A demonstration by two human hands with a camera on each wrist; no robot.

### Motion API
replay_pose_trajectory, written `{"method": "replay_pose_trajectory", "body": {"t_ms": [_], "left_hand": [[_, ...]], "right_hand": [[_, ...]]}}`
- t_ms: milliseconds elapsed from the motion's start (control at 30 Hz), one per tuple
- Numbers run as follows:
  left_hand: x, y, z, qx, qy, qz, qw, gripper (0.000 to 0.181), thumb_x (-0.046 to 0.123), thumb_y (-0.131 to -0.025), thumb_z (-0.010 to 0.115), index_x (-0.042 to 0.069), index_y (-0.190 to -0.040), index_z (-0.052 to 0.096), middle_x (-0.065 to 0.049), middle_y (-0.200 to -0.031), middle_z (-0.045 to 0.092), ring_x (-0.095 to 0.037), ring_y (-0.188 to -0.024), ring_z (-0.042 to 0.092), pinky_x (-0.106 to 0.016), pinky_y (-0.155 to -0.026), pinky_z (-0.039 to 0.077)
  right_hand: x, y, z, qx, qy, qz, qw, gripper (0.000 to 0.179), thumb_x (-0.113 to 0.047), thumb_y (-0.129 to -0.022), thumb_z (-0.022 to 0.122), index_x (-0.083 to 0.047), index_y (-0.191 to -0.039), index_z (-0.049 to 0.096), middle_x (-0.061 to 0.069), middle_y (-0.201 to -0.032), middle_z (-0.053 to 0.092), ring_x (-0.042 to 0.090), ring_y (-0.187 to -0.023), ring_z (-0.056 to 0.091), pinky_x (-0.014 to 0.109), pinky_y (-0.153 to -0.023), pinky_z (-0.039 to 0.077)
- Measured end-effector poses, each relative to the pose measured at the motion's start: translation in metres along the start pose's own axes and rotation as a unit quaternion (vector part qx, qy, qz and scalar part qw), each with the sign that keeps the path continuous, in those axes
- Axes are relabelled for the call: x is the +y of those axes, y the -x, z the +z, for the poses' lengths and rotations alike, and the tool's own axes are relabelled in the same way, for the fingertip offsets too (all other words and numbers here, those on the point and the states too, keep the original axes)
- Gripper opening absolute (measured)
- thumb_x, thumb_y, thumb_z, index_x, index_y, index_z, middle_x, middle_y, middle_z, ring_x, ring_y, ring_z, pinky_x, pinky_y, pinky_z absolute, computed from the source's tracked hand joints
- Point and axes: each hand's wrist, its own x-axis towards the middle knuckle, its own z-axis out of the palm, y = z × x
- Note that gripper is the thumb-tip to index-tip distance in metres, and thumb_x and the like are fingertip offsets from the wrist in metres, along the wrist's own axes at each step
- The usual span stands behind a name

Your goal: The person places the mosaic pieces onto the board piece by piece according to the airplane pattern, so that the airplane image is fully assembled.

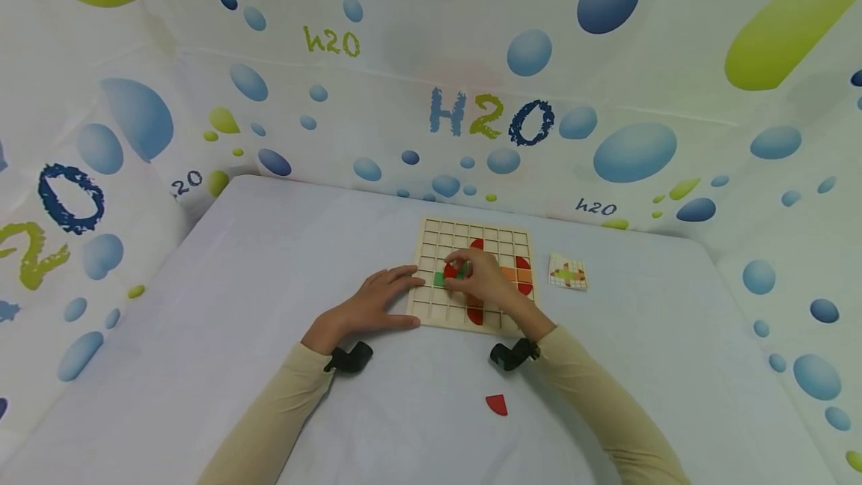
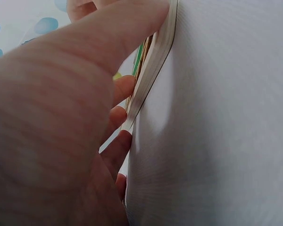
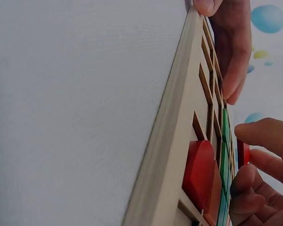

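A wooden grid board point(image 1: 436, 313) lies on the table with red, orange and green pieces set in its cells. My right hand point(image 1: 486, 279) is over its middle, pinching a red rounded piece point(image 3: 243, 153) between thumb and fingertips, close above the board. Next to that piece, a green square point(image 1: 439, 280) sits in the grid. My left hand point(image 1: 372, 307) rests at the board's left edge with fingers spread and fairly straight, fingertips and thumb touching the frame. Near the board's front edge is a red rounded piece point(image 3: 198, 172) beside an orange one. My right hand hides part of the grid.
One loose red quarter-circle piece point(image 1: 497, 405) lies on the white tabletop point(image 1: 377, 425) in front of the board. To the board's right is a small card point(image 1: 568, 273) with a coloured pattern. A printed curtain point(image 1: 404, 43) stands behind the table.
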Motion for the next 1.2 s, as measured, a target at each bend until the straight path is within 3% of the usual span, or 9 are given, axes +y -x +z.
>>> {"method": "replay_pose_trajectory", "body": {"t_ms": [200, 433, 633, 733, 900, 1200], "left_hand": [[-0.0025, -0.0002, 0.0016, 0.000, -0.003, -0.002, 1.0000, 0.065, 0.038, -0.088, 0.071, 0.013, -0.143, 0.047, -0.013, -0.157, 0.030, -0.036, -0.144, 0.025, -0.057, -0.116, 0.016], [-0.0020, 0.0003, 0.0020, 0.005, -0.005, 0.005, 1.0000, 0.065, 0.038, -0.088, 0.072, 0.012, -0.142, 0.047, -0.014, -0.156, 0.030, -0.037, -0.144, 0.026, -0.057, -0.115, 0.016], [-0.0023, 0.0001, 0.0018, 0.002, -0.004, 0.003, 1.0000, 0.065, 0.037, -0.088, 0.072, 0.012, -0.143, 0.047, -0.013, -0.157, 0.030, -0.036, -0.144, 0.025, -0.057, -0.115, 0.016], [-0.0029, 0.0002, 0.0016, 0.003, -0.005, 0.004, 1.0000, 0.065, 0.037, -0.088, 0.072, 0.012, -0.142, 0.047, -0.014, -0.156, 0.030, -0.036, -0.144, 0.026, -0.057, -0.115, 0.016], [-0.0045, 0.0003, 0.0028, 0.000, -0.006, -0.002, 1.0000, 0.065, 0.038, -0.088, 0.071, 0.013, -0.143, 0.047, -0.013, -0.157, 0.029, -0.036, -0.144, 0.025, -0.057, -0.116, 0.016], [-0.0032, 0.0010, 0.0019, 0.001, -0.002, -0.001, 1.0000, 0.065, 0.038, -0.088, 0.072, 0.014, -0.143, 0.046, -0.013, -0.157, 0.028, -0.036, -0.145, 0.024, -0.056, -0.116, 0.015]], "right_hand": [[0.0013, -0.0059, 0.0022, 0.017, 0.008, 0.029, 0.9994, 0.035, -0.014, -0.085, 0.077, 0.001, -0.115, 0.067, 0.012, -0.092, 0.063, 0.016, -0.069, 0.051, 0.024, -0.064, 0.045], [0.0035, -0.0100, 0.0031, 0.015, 0.018, 0.029, 0.9993, 0.035, -0.016, -0.085, 0.077, 0.001, -0.113, 0.066, 0.011, -0.091, 0.063, 0.018, -0.074, 0.052, 0.025, -0.066, 0.044], [0.0042, -0.0085, 0.0008, 0.005, 0.018, -0.012, 0.9997, 0.020, -0.014, -0.089, 0.072, -0.003, -0.106, 0.071, 0.014, -0.107, 0.063, 0.028, -0.099, 0.057, 0.037, -0.081, 0.050], [0.0067, -0.0079, 0.0006, -0.004, 0.017, -0.038, 0.9991, 0.014, -0.008, -0.091, 0.067, -0.003, -0.103, 0.073, 0.015, -0.115, 0.063, 0.029, -0.104, 0.058, 0.036, -0.080, 0.050], [0.0094, -0.0090, 0.0022, -0.017, 0.031, -0.050, 0.9981, 0.016, -0.004, -0.092, 0.064, -0.003, -0.106, 0.072, 0.013, -0.118, 0.066, 0.025, -0.095, 0.060, 0.025, -0.072, 0.047], [0.0065, -0.0097, 0.0032, -0.005, 0.043, -0.030, 0.9986, 0.014, -0.005, -0.093, 0.065, -0.006, -0.103, 0.074, 0.010, -0.110, 0.067, 0.023, -0.095, 0.059, 0.031, -0.075, 0.049]]}}
